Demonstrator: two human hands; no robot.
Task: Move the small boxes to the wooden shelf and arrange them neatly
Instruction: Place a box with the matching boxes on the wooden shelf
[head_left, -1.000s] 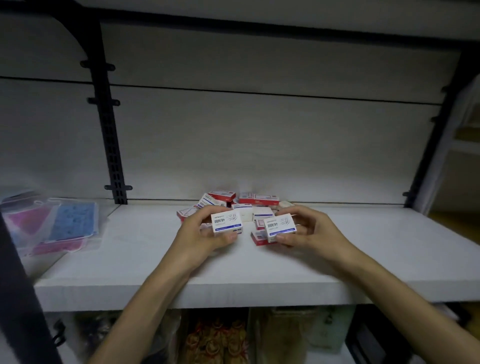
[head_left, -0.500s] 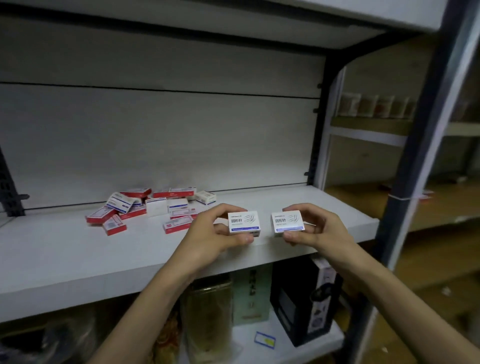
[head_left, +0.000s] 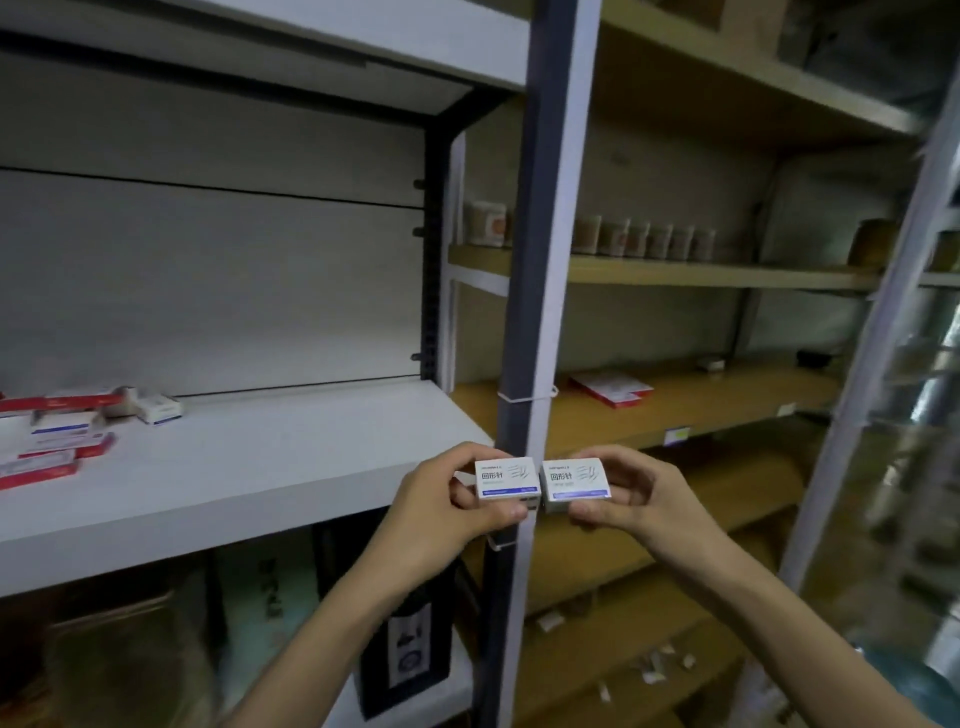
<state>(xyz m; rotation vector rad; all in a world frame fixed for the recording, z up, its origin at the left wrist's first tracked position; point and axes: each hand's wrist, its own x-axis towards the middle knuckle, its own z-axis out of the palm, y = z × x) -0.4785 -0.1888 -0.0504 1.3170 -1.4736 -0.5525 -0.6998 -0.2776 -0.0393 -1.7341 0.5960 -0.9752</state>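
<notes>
My left hand grips a small white box with blue print. My right hand grips a second, matching white box. The two boxes are held side by side, nearly touching, in the air in front of a grey upright post. Several more small boxes, red and white, lie in a loose pile at the left of the white shelf. The wooden shelf runs to the right behind the post, with flat red and white boxes lying on it.
The grey upright post stands between the white and wooden shelves. A higher wooden shelf carries a row of small jars. Dark packages stand below the white shelf. Another grey post rises at the right.
The view has swung right, from the white shelf toward the wooden one. Both hands have carried their boxes away from the pile and brought them closer together.
</notes>
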